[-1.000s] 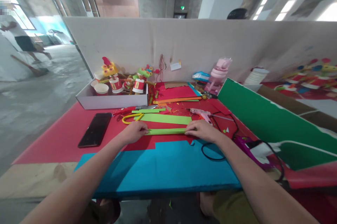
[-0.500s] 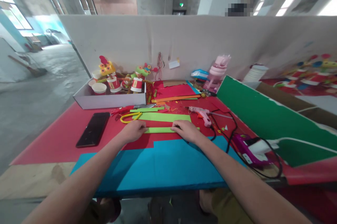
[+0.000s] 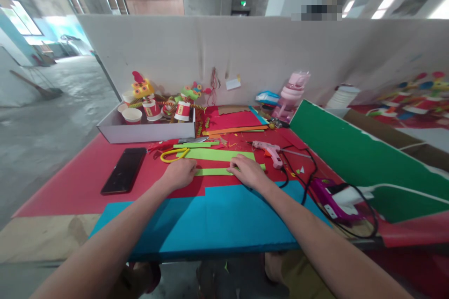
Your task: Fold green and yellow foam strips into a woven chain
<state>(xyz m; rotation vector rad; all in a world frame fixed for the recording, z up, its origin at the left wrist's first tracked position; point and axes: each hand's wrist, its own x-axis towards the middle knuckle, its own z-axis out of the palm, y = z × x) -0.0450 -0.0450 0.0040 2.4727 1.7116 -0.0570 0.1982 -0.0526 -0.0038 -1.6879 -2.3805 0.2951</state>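
A narrow light-green paper strip [image 3: 213, 172] stretches between my two hands, just above the red table covering. My left hand [image 3: 180, 173] pinches its left end, fingers closed. Near the right end, my right hand [image 3: 246, 170] grips the same strip, and a bit of green shows past the knuckles. Behind the strip lies a wider light-green paper piece [image 3: 220, 154]. Scissors with yellow handles [image 3: 171, 155] rest just beyond my left hand. A pink glue gun [image 3: 269, 151] lies beyond my right hand.
Blue sheets [image 3: 224, 219] cover the table's front. At left are a black phone [image 3: 124, 171] and a white box [image 3: 150, 134] holding paper cups and cup figures. To the right stand a green board [image 3: 358, 163] and a purple power strip [image 3: 331, 203] with cables. A pink bottle [image 3: 292, 95] stands behind.
Both hands keep hold of the green strip. Its right end now sticks up a little more past my right hand. The view has shifted slightly.
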